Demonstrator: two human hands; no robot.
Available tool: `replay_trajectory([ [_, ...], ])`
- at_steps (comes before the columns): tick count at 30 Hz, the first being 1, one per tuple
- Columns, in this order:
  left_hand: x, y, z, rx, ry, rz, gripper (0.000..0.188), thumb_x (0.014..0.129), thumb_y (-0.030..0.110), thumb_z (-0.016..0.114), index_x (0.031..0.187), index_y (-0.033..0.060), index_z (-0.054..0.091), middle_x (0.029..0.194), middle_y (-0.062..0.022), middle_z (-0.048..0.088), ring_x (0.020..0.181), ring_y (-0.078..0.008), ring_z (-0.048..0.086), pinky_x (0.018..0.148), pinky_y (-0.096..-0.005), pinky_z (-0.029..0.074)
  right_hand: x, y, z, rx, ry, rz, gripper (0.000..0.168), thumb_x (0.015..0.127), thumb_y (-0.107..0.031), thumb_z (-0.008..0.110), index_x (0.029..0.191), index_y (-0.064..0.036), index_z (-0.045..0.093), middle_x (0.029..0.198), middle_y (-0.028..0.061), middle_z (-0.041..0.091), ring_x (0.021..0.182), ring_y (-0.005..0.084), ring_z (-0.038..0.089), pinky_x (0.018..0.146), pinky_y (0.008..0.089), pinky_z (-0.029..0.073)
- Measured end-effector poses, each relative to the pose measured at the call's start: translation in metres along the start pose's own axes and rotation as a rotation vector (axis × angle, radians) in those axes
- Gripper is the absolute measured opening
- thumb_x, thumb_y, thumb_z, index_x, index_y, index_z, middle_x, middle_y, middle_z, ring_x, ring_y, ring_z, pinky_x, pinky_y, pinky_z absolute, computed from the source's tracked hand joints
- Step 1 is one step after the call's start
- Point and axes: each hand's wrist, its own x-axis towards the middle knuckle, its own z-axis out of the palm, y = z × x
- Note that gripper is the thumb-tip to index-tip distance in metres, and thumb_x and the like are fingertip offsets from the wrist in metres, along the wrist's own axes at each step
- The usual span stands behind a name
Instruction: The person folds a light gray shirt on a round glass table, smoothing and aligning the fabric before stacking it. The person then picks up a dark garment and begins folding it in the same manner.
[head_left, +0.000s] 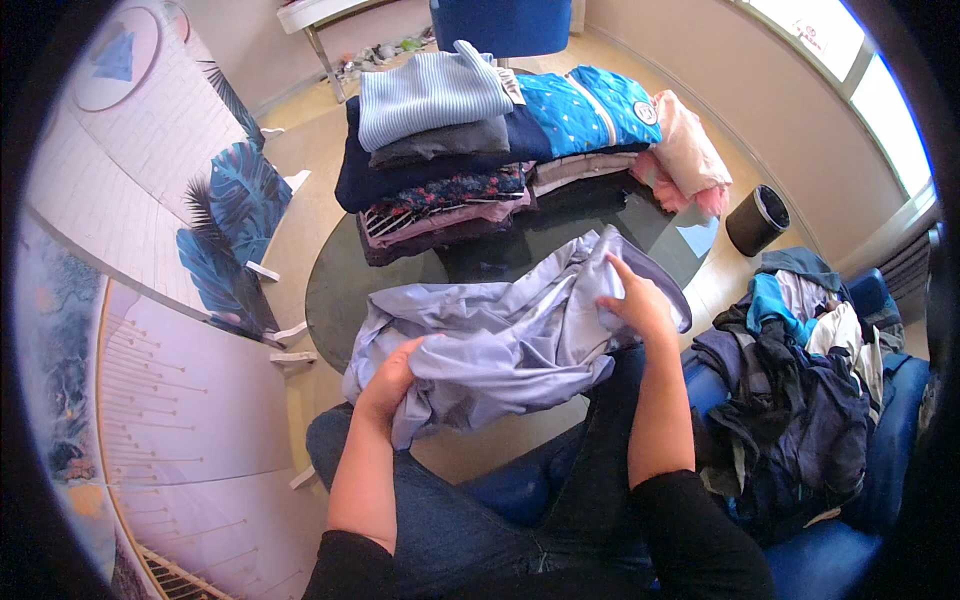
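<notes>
A crumpled lavender-grey garment (495, 337) of smooth, shiny cloth spreads between my hands, above my lap and the near edge of the dark oval table (337, 300). My left hand (390, 379) grips its left side, fingers tucked under the cloth and hidden. At the upper right, my right hand (637, 300) holds a bunched part of it, thumb and index finger on top. Beyond it on the table rise stacks of folded clothes, with a light blue striped knit (435, 97) on top at left and a bright blue patterned jacket (585, 112) at right.
A jumbled heap of clothes (795, 397) fills a blue chair (892, 442) at my right. Pink garments (686, 150) lie at the table's far right end, near a black waste bin (757, 220). Decorated panels (195, 390) stand on the left. Another blue chair (499, 26) is beyond the table.
</notes>
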Motion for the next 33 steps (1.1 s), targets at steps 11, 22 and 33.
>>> replay_trajectory([
  [11, 0.018, -0.021, -0.061, -0.095, 0.283, 0.228, 0.05, 0.09, 0.039, 0.061, 0.124, 0.002, 0.06, 0.12, -0.0102, 0.063, 0.108, -0.024, 0.06, 0.095, -0.0382, 0.048, 0.086, -0.012, 0.048, 0.337, 0.43, -0.342, 0.013, 0.082, -0.008, 0.065, 0.091, 0.0, 0.061, 0.078, 0.0221, 0.064, 0.079, 0.0331, 0.068, 0.069, 0.0393, 0.051],
  [22, -0.003, -0.013, 0.006, 0.312, -0.393, -0.044, 0.044, 0.094, 0.02, 0.048, 0.132, -0.0023, 0.053, 0.128, -0.0133, 0.059, 0.12, -0.0196, 0.053, 0.104, -0.031, 0.039, 0.007, 0.055, -0.005, 0.103, 0.727, 0.051, 0.026, 0.084, -0.001, 0.053, 0.109, 0.001, 0.057, 0.097, 0.0234, 0.062, 0.09, 0.0408, 0.062, 0.078, 0.0454, 0.05],
  [33, 0.001, -0.015, 0.058, 0.318, -0.796, -0.163, 0.053, 0.094, 0.028, 0.055, 0.136, -0.0044, 0.049, 0.145, -0.0149, 0.043, 0.134, -0.0226, 0.039, 0.112, -0.0322, 0.024, 0.008, 0.09, 0.04, 0.415, 0.404, 0.409, 0.09, 0.073, -0.023, 0.076, 0.147, -0.007, 0.026, 0.117, 0.0288, 0.059, 0.1, 0.0407, 0.063, 0.077, 0.045, 0.055],
])
